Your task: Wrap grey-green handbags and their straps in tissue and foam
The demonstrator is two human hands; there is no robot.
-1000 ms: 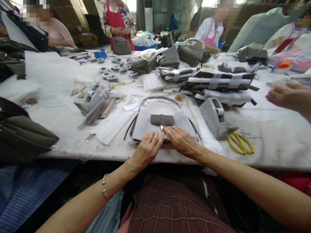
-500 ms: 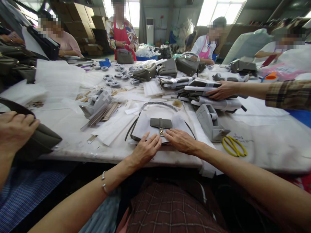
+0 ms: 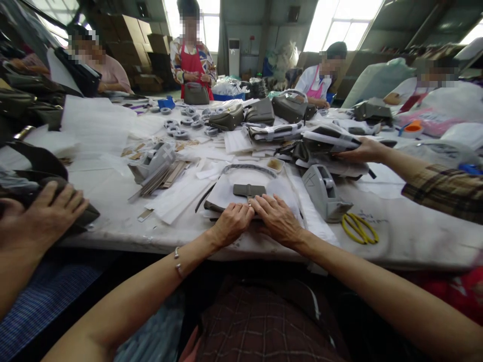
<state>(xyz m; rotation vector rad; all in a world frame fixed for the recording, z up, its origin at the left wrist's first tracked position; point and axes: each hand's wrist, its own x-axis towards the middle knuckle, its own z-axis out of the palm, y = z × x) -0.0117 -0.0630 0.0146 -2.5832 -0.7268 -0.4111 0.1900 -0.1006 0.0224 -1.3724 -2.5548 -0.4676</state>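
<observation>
A grey handbag wrapped in white paper lies flat on the table in front of me, its grey flap strap and small gold clasp facing up. My left hand rests on the bag's near edge with its fingers curled together by the clasp. My right hand lies beside it, fingers stretched flat over the paper, fingertips touching the clasp. What the left fingers pinch, if anything, is hidden.
A grey tape dispenser and yellow scissors sit right of the bag. Another dispenser stands left. A co-worker's hand holds a dark bag at the left; another's hand grips wrapped bags at the right. Several people work across the table.
My left fingers have curled in toward the clasp. The co-worker's arm at the right has pulled a wrapped bag nearer. The view has tilted up slightly.
</observation>
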